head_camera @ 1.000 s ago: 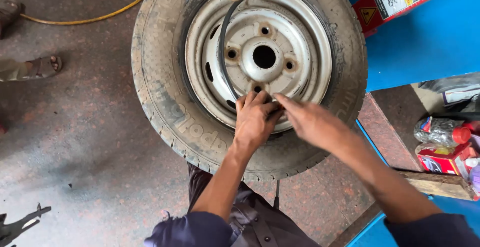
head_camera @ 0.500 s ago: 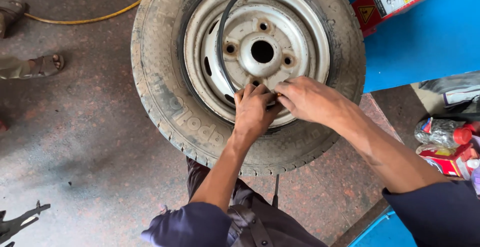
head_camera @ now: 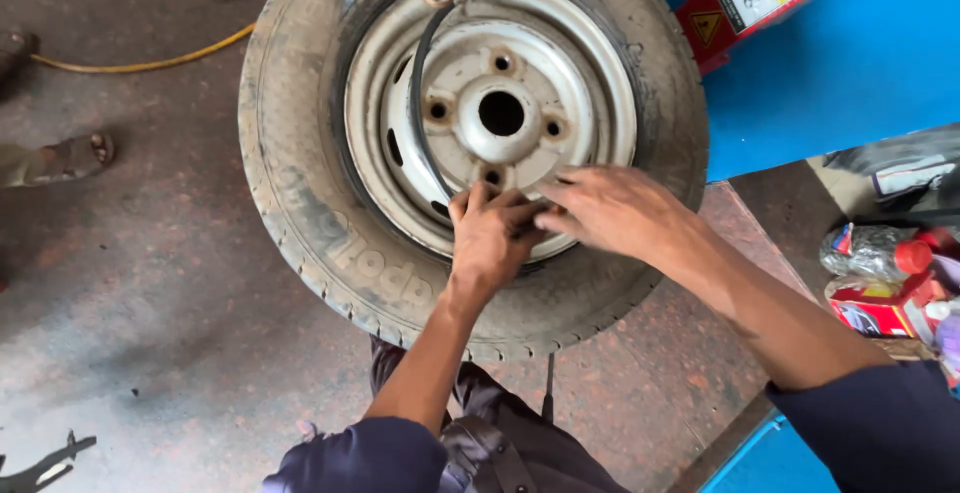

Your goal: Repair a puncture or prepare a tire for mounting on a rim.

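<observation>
Place: a tyre-repair workshop.
Signs: worn tyre (head_camera: 300,203) on steel rim (head_camera: 590,83), stained concrete floor (head_camera: 150,333), yellow hose (head_camera: 150,61).

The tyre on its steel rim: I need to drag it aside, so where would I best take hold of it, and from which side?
Probably the tread, at two opposite edges of the tyre, coming from the bare floor on the left. It lies flat, rim face up, with both the left hand and right hand busy at the near rim edge.

Person wears a dark navy garment; sleeves pushed up above the elbows, bunched at lower centre and lower right of the frame. Forearms bare. Left hand (head_camera: 492,238) and right hand (head_camera: 612,210) ungloved, no rings or watch visible
</observation>
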